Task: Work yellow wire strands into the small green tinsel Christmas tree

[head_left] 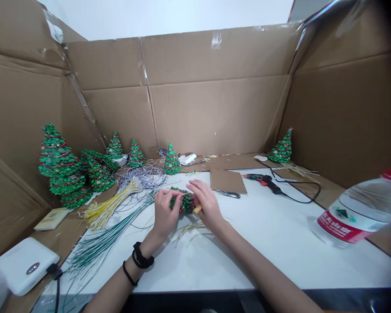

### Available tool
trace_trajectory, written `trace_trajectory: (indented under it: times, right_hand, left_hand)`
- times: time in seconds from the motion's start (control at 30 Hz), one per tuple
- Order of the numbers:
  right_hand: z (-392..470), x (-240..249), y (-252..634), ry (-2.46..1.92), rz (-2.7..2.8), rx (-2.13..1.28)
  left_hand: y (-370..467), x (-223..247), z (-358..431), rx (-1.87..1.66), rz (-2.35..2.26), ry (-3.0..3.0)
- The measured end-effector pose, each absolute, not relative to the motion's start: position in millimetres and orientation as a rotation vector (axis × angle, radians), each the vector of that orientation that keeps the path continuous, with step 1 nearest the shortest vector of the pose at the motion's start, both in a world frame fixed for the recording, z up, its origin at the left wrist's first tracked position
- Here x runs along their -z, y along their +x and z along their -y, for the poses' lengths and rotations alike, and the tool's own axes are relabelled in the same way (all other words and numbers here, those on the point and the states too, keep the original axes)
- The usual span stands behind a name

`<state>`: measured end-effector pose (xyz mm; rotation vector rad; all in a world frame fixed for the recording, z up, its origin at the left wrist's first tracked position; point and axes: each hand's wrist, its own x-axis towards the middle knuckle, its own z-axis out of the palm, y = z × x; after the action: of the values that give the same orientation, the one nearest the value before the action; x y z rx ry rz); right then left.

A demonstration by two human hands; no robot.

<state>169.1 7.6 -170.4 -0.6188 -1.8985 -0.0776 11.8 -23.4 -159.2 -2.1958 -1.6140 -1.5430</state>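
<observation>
Between my hands, at the middle of the white table [267,243], lies a small green Christmas tree [186,203] with red bits on it. My left hand [164,215] is closed on its left side, thumb and forefinger pinched; a thin strand there is too fine to make out surely. Curled over the tree's right side is my right hand [209,208]. A short tan stick-like piece [197,209] shows under that palm, and its other end is hidden. Pale yellow strands [192,228] lie just below the tree.
Bundles of green wires [107,243] and yellow strands [114,206] spread leftward, near tangled purple wire [143,176]. Finished trees [60,167] stand behind. A glue gun [267,183], cardboard square [228,181], scissors [228,194] and large bottle [355,213] lie rightward. Cardboard walls [221,108] enclose the table.
</observation>
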Motion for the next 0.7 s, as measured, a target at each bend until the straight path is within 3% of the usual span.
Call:
trace_trajectory:
  times: [0.27,0.7]
  right_hand:
    - [-3.9,170.1,162.8,-0.792,1.976,-0.054]
    - [-4.0,168.0,165.2,-0.738,2.025,0.104]
  left_hand:
    - [11.9,159.7,24.8,1.397,1.521,-2.308]
    - [10.6,161.0,24.2,1.432,1.564,-2.311]
